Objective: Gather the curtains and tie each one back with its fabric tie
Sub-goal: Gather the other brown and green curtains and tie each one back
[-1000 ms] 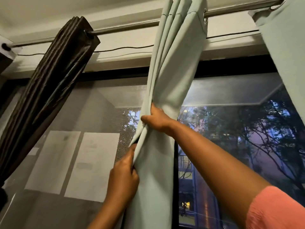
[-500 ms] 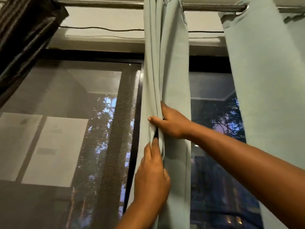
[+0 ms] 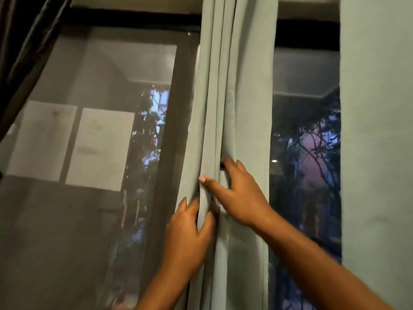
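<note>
Sage-green curtain (image 3: 234, 97): hangs in narrow upright pleats in the middle of the view, bunched in front of the dark upright of the window frame; its top runs out of view.
Left hand (image 3: 190, 238): reaches up from below and pinches one pleat at the curtain's left edge, thumb to the left of the fold, fingers curled round it from the right.
Right hand (image 3: 239, 193): just above and to the right of the left hand, on the same curtain; its thumb presses across the front of the folds while its fingertips curl into a fold behind, so it grips the gathered pleats.
Second green curtain (image 3: 377, 153): hangs flat along the right edge, well apart from the gathered one.
Dark curtain (image 3: 20, 52): slants across the upper left corner.
Window (image 3: 306, 142): glass between the two green curtains shows dusk sky and tree branches.
Mesh screen (image 3: 100, 142): covers the left pane, with pale rectangles visible in it.
</note>
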